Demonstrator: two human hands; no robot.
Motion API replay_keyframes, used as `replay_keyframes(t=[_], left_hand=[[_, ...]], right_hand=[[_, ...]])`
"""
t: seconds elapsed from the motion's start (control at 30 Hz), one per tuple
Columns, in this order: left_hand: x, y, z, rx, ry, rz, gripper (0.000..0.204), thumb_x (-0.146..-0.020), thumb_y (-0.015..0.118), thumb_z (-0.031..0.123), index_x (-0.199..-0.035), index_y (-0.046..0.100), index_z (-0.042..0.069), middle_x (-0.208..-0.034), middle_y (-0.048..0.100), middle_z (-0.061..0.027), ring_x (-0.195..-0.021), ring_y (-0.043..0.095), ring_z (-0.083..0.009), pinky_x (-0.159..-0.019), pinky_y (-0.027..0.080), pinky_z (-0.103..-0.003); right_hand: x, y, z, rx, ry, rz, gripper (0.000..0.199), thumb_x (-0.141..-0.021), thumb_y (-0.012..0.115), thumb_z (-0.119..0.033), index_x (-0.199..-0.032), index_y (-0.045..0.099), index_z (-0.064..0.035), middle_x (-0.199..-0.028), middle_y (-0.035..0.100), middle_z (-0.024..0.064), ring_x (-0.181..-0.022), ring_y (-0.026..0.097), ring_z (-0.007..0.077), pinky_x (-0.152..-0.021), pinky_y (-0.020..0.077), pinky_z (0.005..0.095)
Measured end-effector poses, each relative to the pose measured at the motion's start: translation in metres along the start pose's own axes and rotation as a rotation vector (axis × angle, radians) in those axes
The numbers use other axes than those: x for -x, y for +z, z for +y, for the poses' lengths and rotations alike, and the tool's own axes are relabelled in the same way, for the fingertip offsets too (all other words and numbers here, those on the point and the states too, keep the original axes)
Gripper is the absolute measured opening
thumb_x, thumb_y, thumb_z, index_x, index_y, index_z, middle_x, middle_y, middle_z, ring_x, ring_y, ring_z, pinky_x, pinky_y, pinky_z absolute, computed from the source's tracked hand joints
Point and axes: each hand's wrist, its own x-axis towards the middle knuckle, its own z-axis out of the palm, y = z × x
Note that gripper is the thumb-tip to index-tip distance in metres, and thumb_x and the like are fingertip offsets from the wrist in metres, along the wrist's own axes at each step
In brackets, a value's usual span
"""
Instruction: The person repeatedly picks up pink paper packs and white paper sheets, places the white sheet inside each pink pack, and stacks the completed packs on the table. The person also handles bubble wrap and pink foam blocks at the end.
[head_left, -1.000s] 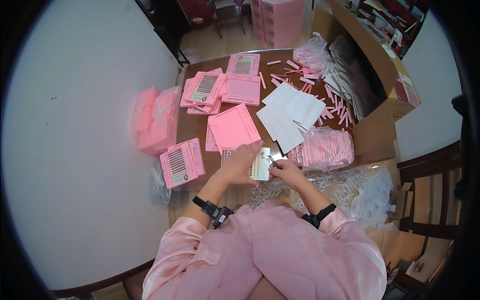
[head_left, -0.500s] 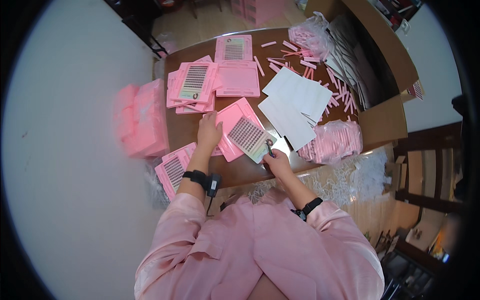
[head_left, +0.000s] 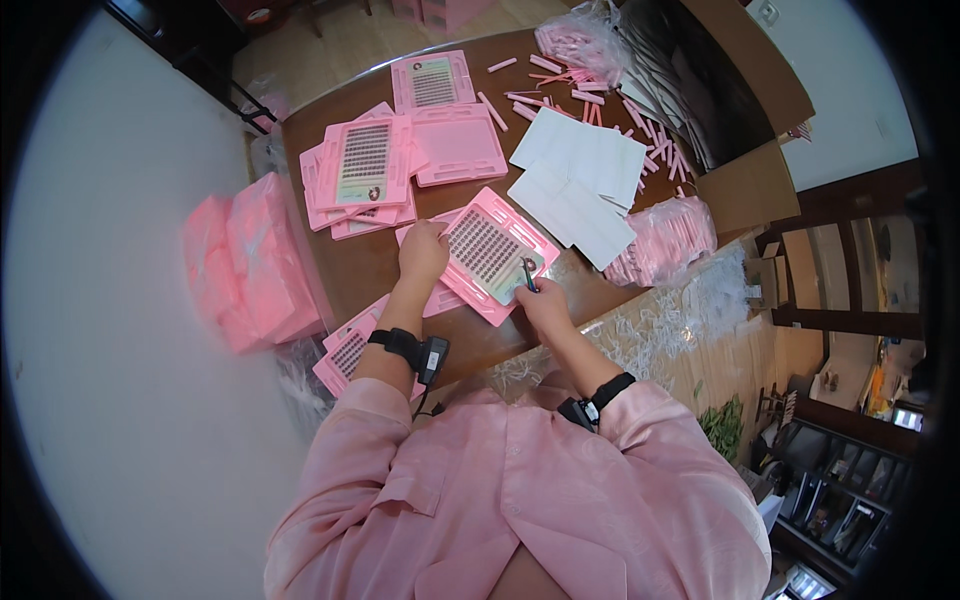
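Note:
In front of me a pink tray [head_left: 543, 242] lies at a slant on the table, with a card of false eyelashes [head_left: 484, 252] sitting inside its rim. The card carries rows of small dark lash clusters and a pale green end. My left hand [head_left: 424, 252] is closed on the tray's left edge, fingertips partly hidden. Close to the card's lower right corner, my right hand [head_left: 545, 305] grips slim dark tweezers [head_left: 529, 274], their tip over the pale end. Part of another pink tray [head_left: 440, 300] shows under the first.
Stacked pink trays with lash cards [head_left: 365, 160] stand at the far left, beside a tray without a card [head_left: 458, 148]. White sheets [head_left: 580, 185], scattered pink sticks [head_left: 660, 150] and a bagged pink bundle [head_left: 665, 240] lie right. A cardboard box [head_left: 745, 190] borders the table; wrapped pink packs [head_left: 250, 265] sit left.
The lash card, earlier askew over the tray's right edge, now lies within the tray. My right hand moved with it, still gripping the tweezers. The whole view has shifted slightly.

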Motion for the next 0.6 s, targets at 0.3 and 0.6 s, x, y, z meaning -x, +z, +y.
replay_keyframes(t=[0.3,0.6], left_hand=[[0.001,-0.002,0.007,0.005,-0.030,-0.022,0.016,-0.085,0.068,0.015,-0.099,0.071,0.006,-0.094,0.070,-0.0179,-0.091,0.067,-0.0372,-0.080,0.054,-0.046],[0.015,-0.019,0.029,0.090,-0.099,-0.125,0.017,-0.095,0.058,0.014,-0.108,0.054,0.005,-0.091,0.067,-0.0249,-0.088,0.067,-0.0409,-0.077,0.052,-0.048]], right_hand=[[-0.013,-0.010,-0.024,0.633,-0.041,-0.029,0.031,-0.074,0.070,-0.032,-0.083,0.074,-0.0018,-0.084,0.073,0.0198,-0.077,0.071,0.0352,-0.071,0.0559,0.0447],[-0.011,-0.042,-0.034,0.798,-0.119,0.018,0.048,-0.074,0.073,-0.043,-0.105,0.065,-0.0081,-0.092,0.073,0.0149,-0.088,0.071,0.0346,-0.075,0.0563,0.0452]])
